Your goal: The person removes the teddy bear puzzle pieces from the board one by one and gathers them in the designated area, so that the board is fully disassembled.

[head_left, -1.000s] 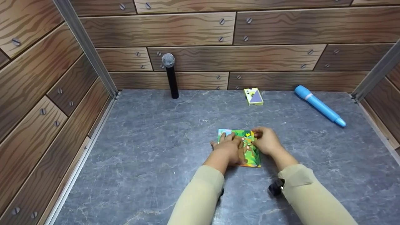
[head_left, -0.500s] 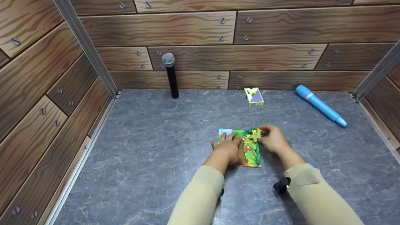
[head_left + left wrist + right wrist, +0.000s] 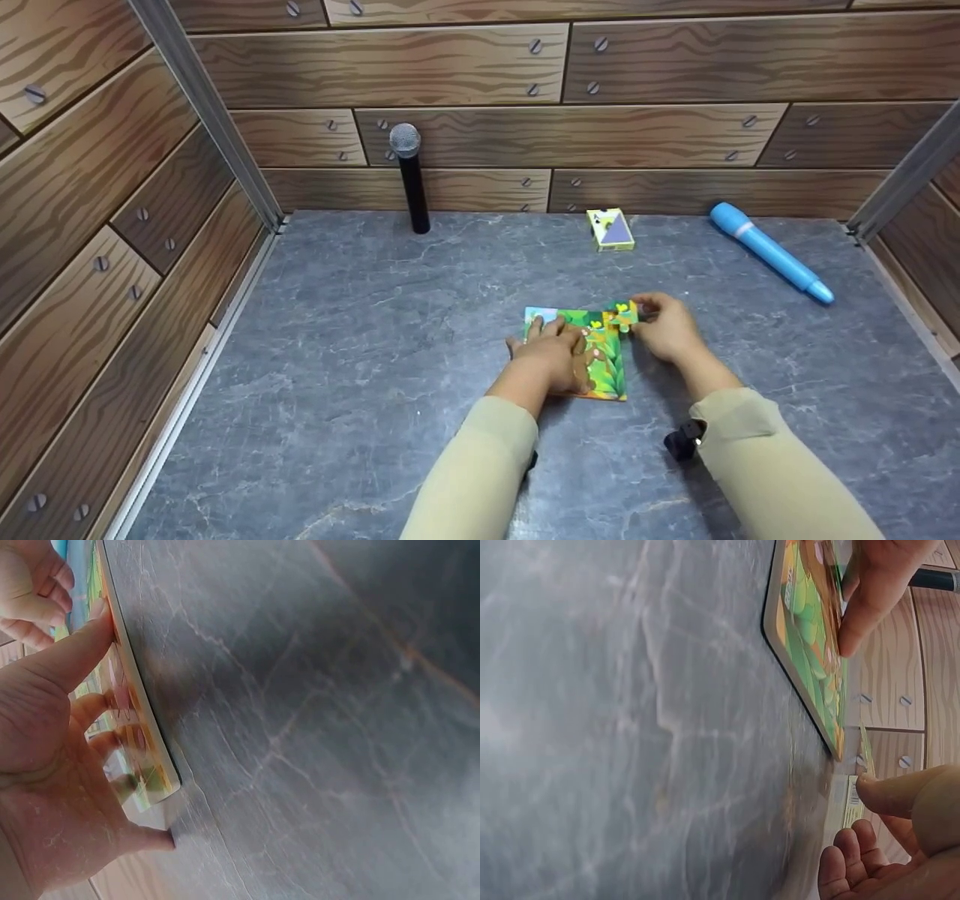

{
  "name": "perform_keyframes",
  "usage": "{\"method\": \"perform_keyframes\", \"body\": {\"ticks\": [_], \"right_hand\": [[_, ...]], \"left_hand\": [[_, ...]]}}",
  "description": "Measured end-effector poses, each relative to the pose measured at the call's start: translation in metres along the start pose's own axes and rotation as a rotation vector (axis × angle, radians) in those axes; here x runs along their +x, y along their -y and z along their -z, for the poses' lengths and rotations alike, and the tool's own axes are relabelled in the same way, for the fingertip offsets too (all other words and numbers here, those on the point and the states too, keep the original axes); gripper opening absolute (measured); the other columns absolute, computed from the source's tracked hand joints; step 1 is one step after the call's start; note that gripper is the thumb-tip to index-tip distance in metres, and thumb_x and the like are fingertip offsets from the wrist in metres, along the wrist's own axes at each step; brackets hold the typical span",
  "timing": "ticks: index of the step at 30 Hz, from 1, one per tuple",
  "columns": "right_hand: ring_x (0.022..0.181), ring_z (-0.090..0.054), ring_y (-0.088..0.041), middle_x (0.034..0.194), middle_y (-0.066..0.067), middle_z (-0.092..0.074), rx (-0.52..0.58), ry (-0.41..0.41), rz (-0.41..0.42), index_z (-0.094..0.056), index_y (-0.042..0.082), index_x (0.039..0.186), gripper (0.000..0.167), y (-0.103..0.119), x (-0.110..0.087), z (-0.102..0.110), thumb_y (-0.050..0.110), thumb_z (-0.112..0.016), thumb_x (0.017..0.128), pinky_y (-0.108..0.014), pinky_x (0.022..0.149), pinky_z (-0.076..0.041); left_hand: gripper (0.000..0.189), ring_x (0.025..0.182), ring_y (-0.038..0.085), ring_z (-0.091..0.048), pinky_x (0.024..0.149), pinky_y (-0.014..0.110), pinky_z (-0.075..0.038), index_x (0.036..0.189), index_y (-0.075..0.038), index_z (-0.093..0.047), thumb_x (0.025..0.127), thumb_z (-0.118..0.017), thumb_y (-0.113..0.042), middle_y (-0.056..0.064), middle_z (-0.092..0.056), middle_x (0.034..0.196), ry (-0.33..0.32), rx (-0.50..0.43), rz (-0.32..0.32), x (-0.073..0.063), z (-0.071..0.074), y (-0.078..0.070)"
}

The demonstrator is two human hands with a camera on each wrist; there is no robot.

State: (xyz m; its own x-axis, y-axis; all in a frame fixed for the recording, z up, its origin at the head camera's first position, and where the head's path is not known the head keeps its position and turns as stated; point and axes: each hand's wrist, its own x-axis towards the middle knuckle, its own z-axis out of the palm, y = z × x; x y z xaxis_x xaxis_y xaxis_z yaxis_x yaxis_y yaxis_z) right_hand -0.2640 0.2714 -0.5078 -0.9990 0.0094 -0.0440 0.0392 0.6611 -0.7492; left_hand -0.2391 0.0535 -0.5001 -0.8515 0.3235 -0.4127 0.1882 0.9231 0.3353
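Note:
A colourful jigsaw puzzle board (image 3: pixel 609 375) with green leaves and brown animal figures lies flat on the grey marbled table. Spread over its left half, my left hand (image 3: pixel 551 358) rests on it with straight fingers. The left wrist view has the left thumb and fingers (image 3: pixel 90 645) on the board's face, and one finger reaching past its edge. Just off the board's far right corner, my right hand (image 3: pixel 670 330) pinches a green and orange puzzle piece (image 3: pixel 623 315) between thumb and fingers. Part of the picture is hidden under the left hand.
A black microphone (image 3: pixel 413 187) with a silver head stands upright near the back wall. Behind the board lies a yellow and purple card box (image 3: pixel 611 229). A blue pen-shaped toy (image 3: pixel 772 253) lies at the back right. Wood-print walls enclose the table.
My right hand has moved right and slightly away, drawing the puzzle piece out of the board's far right corner. The left hand has stayed in place on the board.

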Motion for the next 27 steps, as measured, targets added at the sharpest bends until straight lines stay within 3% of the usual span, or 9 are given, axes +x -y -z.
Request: {"method": "perform_keyframes", "body": {"ticks": [9,27], "right_hand": [[0.121,-0.058,-0.051,0.131,-0.038,-0.055,-0.002,-0.022,-0.027,-0.055,-0.014,0.142,0.048,-0.008,0.004,0.006,-0.007,-0.062,0.094,-0.059,0.103,-0.049],[0.127,-0.054,-0.051,0.135,-0.039,-0.056,-0.023,-0.015,-0.076,-0.053,-0.013,0.144,0.05,-0.024,0.01,0.015,-0.007,-0.063,0.096,-0.061,0.108,-0.045]], "left_hand": [[0.09,0.164,0.025,-0.004,0.123,0.072,-0.015,0.165,-0.042,-0.037,0.088,-0.081,-0.059,-0.01,-0.014,0.177,-0.008,0.002,-0.016,-0.006,0.003,0.001],[0.087,0.164,0.025,-0.003,0.123,0.071,-0.013,0.164,-0.04,-0.038,0.09,-0.081,-0.056,-0.009,-0.015,0.177,-0.011,-0.028,-0.01,-0.006,0.002,0.001]]}}
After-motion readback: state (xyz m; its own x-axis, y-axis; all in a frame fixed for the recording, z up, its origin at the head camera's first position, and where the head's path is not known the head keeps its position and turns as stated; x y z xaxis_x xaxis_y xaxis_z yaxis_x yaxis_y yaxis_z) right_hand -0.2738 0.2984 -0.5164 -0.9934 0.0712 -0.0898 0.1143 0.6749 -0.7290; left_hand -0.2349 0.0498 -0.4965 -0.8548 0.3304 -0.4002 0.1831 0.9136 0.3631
